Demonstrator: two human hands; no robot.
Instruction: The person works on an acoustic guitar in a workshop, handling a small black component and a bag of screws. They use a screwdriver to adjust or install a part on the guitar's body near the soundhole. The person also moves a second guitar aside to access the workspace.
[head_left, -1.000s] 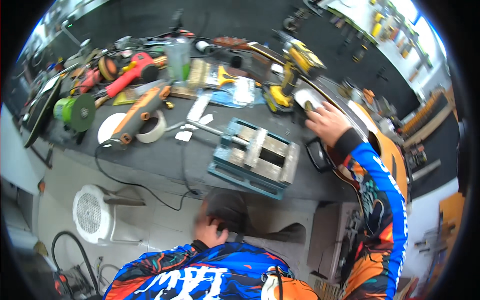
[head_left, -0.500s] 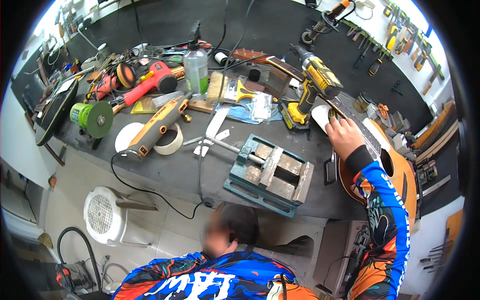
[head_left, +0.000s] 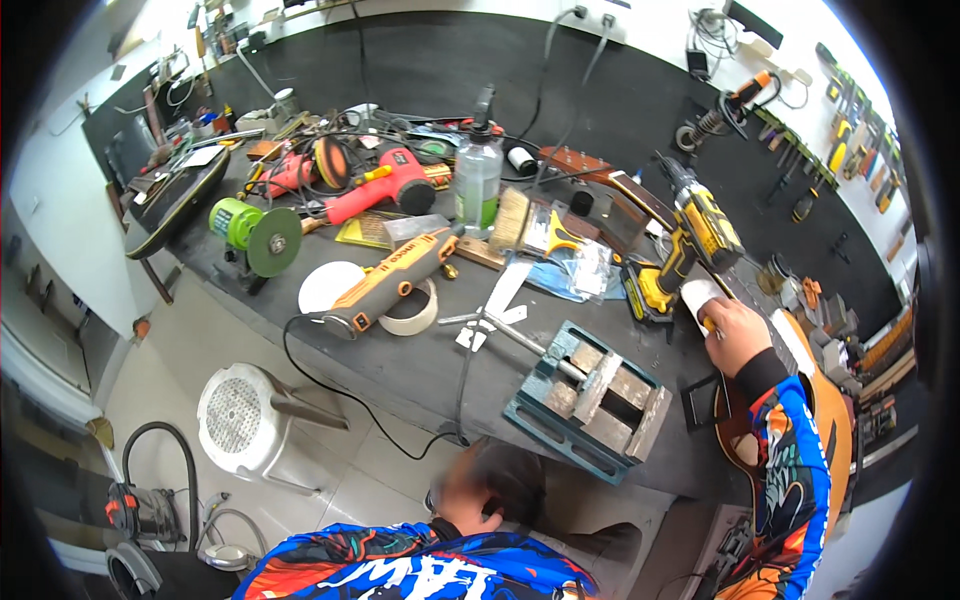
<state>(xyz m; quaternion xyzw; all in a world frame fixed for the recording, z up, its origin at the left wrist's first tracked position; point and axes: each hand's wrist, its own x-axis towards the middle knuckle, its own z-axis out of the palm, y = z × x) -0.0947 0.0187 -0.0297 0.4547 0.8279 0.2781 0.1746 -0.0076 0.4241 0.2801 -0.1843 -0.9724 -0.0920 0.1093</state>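
My right hand point(head_left: 738, 338) reaches over the right side of the workbench, next to a white rounded object point(head_left: 700, 296). Its fingers are curled round a small thing with a yellow part, too small to name. Beneath my right forearm lies an acoustic guitar point(head_left: 832, 400), partly hidden by the sleeve. Left of that hand stands a yellow-and-black cordless drill point(head_left: 708, 228). A black frame-like object point(head_left: 700, 404) lies on the bench just nearer to me. My left hand point(head_left: 472, 515) is low by my lap, beside a dark rounded shape; blurring hides its fingers.
A blue-green drill-press vise point(head_left: 590, 400) sits at the bench's front edge. Left of it are an orange-and-grey power tool point(head_left: 395, 285), a tape roll point(head_left: 412, 308) and a green grinder point(head_left: 258, 238). A spray bottle point(head_left: 478, 180) stands behind. A white stool point(head_left: 238, 420) is on the floor.
The view has swung, so the bench appears farther right and lower. My right hand has drawn slightly nearer to me, and a yellow part shows at its fingers. My left hand stays low.
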